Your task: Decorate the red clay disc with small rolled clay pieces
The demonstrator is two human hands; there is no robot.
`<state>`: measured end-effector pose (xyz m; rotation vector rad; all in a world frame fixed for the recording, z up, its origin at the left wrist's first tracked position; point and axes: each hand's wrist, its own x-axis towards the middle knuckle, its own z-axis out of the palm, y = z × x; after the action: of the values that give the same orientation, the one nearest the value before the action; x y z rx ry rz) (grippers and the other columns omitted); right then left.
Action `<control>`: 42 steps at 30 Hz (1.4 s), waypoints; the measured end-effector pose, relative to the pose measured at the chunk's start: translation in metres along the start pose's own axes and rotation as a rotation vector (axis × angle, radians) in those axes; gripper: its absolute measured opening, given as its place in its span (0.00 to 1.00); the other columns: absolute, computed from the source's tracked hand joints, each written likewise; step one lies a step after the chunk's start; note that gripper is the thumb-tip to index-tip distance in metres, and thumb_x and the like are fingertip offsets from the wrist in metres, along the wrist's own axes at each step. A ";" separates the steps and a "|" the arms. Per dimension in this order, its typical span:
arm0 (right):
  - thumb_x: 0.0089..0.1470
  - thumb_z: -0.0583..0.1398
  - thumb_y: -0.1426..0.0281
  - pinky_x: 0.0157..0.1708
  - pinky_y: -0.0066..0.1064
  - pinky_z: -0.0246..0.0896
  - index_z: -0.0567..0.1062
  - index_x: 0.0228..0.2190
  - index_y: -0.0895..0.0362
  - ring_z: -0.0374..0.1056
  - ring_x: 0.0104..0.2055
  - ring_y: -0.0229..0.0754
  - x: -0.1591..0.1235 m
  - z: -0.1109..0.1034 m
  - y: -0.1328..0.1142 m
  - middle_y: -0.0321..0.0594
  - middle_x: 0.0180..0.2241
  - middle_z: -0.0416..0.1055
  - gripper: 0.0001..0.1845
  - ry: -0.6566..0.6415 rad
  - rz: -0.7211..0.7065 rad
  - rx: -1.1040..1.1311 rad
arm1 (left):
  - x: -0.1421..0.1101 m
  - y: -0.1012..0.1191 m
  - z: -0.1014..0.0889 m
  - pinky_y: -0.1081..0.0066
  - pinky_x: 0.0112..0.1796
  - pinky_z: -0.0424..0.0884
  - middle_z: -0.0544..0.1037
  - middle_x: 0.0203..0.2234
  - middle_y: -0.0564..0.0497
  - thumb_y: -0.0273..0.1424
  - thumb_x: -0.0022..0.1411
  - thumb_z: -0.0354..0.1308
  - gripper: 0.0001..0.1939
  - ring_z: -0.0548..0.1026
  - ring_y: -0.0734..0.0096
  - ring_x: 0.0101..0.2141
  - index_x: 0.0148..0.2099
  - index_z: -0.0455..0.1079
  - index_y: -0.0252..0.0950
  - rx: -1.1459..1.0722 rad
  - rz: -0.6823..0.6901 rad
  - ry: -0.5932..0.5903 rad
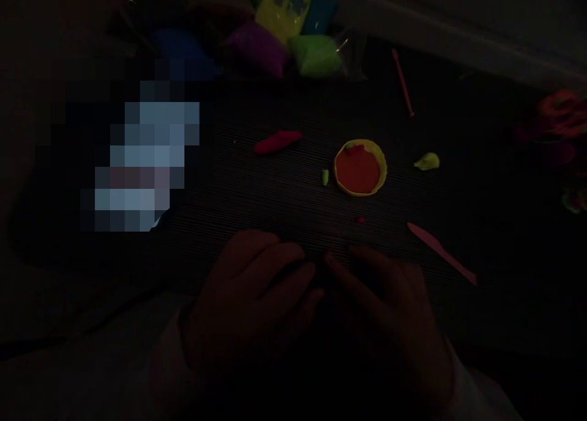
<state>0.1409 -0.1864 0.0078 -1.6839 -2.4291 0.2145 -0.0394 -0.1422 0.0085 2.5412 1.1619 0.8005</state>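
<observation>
Head view, very dim, showed two bare hands close together over the dark worktop (238,195), fingertips turned towards each other with a narrow gap between. The left hand (257,286) had its fingers bent and bunched side by side; the right hand (389,299) had its fingers partly bent, one reaching out towards the left. Whether either set of fingers had hold of anything could not be told; a faint reddish spot (328,256) at one right fingertip was too dark to name. Just beyond the right fingertips lay a small red crumb (361,220). Farther off stood a yellow dish (384,173) with a red filling (358,172), a green scrap (325,177) just beside it on the left, a red roll (277,142) farther left and a yellow lump (427,162) to the right. These pieces looked like modelling clay, so the crumb was probably light, soft and easily flattened, best pinched gently at its sides. The roll would likely have dented under a firm squeeze, so a loose hold about its middle seemed right; the dish, thin in the wall, would probably have bent at the rim and needed support low down. A pink knife (441,252), seemingly stiff, lay near the right hand.
</observation>
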 end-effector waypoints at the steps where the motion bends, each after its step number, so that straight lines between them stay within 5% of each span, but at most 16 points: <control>1: 0.50 0.54 0.69 0.34 0.41 0.57 0.67 0.46 0.51 0.60 0.37 0.45 0.000 0.000 -0.001 0.46 0.43 0.62 0.19 0.003 -0.002 0.000 | 0.000 0.000 0.000 0.67 0.35 0.67 0.73 0.30 0.51 0.29 0.53 0.55 0.05 0.67 0.69 0.33 0.33 0.70 0.35 -0.007 0.005 0.002; 9: 0.50 0.54 0.70 0.34 0.42 0.57 0.67 0.45 0.50 0.59 0.39 0.46 -0.001 0.000 0.000 0.45 0.43 0.61 0.18 0.020 -0.029 0.046 | -0.002 -0.003 0.002 0.67 0.36 0.67 0.72 0.31 0.50 0.29 0.52 0.56 0.05 0.66 0.69 0.34 0.33 0.70 0.33 -0.033 0.020 0.003; 19: 0.50 0.54 0.72 0.34 0.41 0.59 0.64 0.46 0.61 0.58 0.39 0.46 -0.002 -0.002 0.000 0.49 0.43 0.61 0.19 0.043 0.016 0.045 | -0.003 -0.003 0.003 0.67 0.36 0.67 0.72 0.31 0.51 0.29 0.53 0.55 0.06 0.66 0.69 0.34 0.34 0.70 0.34 -0.037 -0.005 0.011; 42: 0.51 0.53 0.71 0.33 0.44 0.58 0.65 0.46 0.58 0.59 0.38 0.48 0.000 0.001 -0.004 0.49 0.42 0.61 0.19 0.025 0.016 -0.012 | -0.007 -0.004 0.004 0.67 0.38 0.66 0.71 0.33 0.50 0.29 0.53 0.55 0.07 0.65 0.68 0.35 0.36 0.69 0.34 -0.067 0.002 0.000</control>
<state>0.1373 -0.1875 0.0076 -1.7013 -2.4051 0.1803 -0.0433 -0.1446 0.0012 2.4886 1.1138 0.8262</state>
